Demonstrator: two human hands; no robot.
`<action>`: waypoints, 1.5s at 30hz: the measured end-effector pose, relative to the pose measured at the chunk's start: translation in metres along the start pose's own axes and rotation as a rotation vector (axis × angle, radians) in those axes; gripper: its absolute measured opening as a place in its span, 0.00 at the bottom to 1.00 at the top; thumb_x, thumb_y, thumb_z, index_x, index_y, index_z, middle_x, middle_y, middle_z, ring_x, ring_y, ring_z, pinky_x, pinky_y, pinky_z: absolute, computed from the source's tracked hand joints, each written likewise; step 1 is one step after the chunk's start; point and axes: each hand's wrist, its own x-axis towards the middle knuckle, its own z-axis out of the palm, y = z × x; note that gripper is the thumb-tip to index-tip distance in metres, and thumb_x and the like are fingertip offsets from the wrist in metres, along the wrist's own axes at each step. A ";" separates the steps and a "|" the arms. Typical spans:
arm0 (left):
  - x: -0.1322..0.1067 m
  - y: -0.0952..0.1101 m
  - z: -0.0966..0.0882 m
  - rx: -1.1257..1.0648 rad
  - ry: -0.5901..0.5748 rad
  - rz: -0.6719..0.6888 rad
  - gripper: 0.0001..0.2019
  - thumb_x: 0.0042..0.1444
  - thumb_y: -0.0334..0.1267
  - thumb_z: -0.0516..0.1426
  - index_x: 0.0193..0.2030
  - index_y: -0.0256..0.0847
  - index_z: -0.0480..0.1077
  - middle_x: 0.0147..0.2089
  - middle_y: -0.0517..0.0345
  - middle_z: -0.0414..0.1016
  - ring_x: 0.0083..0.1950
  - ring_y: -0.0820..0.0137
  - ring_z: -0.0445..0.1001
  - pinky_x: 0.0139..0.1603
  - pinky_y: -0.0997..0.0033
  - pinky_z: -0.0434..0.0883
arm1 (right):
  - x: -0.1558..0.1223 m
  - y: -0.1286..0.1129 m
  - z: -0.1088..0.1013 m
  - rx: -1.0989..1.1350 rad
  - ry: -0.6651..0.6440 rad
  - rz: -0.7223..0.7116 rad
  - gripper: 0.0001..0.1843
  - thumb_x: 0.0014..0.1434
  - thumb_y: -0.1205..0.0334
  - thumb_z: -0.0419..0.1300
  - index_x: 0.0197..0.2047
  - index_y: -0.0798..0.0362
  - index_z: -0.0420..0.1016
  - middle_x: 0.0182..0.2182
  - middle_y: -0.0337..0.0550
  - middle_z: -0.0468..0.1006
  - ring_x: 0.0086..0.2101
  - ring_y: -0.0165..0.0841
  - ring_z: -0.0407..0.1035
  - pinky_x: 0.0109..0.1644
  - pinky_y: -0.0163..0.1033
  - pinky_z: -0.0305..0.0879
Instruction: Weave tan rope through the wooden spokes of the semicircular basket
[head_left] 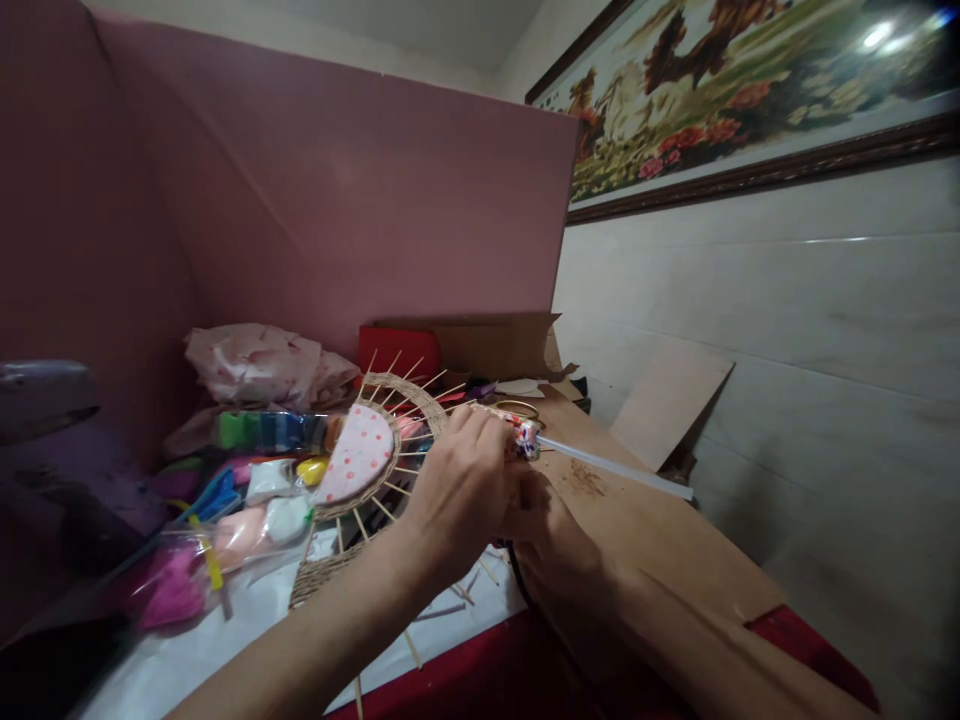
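A round woven wicker piece [390, 455] with thin wooden spokes sticking out stands tilted on the table, a pink polka-dot fabric disc [358, 452] in its middle. My left hand [457, 485] is closed over the right rim of the wicker piece. Its fingertips pinch a small patterned roll [525, 436] from which a thin white rod [615, 466] runs out to the right. My right hand [547, 535] sits just below and behind the left one, fingers curled; what it holds is hidden.
Bags of coloured clay and craft bits [247, 500] lie at the left on white paper. A crumpled pink cloth [262, 365] and an open cardboard box [487, 345] stand at the back. Brown cardboard [652, 540] covers the table's right side. A pink board [337, 200] walls the back.
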 end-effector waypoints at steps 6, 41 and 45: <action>-0.001 0.000 0.001 -0.015 -0.021 0.104 0.07 0.56 0.29 0.49 0.28 0.36 0.63 0.30 0.54 0.66 0.34 0.67 0.60 0.35 0.66 0.63 | 0.000 -0.001 -0.002 -0.072 0.017 -0.026 0.11 0.34 0.71 0.60 0.24 0.53 0.63 0.22 0.34 0.63 0.24 0.27 0.53 0.25 0.32 0.52; 0.004 -0.018 -0.034 0.327 -0.011 -0.098 0.09 0.54 0.31 0.49 0.30 0.40 0.70 0.26 0.59 0.73 0.26 0.72 0.67 0.25 0.72 0.53 | 0.000 0.014 -0.013 -0.018 -0.059 0.135 0.12 0.37 0.72 0.57 0.30 0.56 0.69 0.23 0.36 0.65 0.20 0.22 0.52 0.22 0.31 0.44; 0.008 -0.020 -0.034 0.214 0.004 -0.243 0.09 0.56 0.32 0.47 0.31 0.38 0.68 0.25 0.58 0.71 0.26 0.72 0.65 0.27 0.73 0.54 | 0.001 0.013 -0.011 0.075 -0.048 0.122 0.14 0.38 0.72 0.58 0.33 0.56 0.70 0.24 0.37 0.66 0.20 0.22 0.51 0.21 0.30 0.42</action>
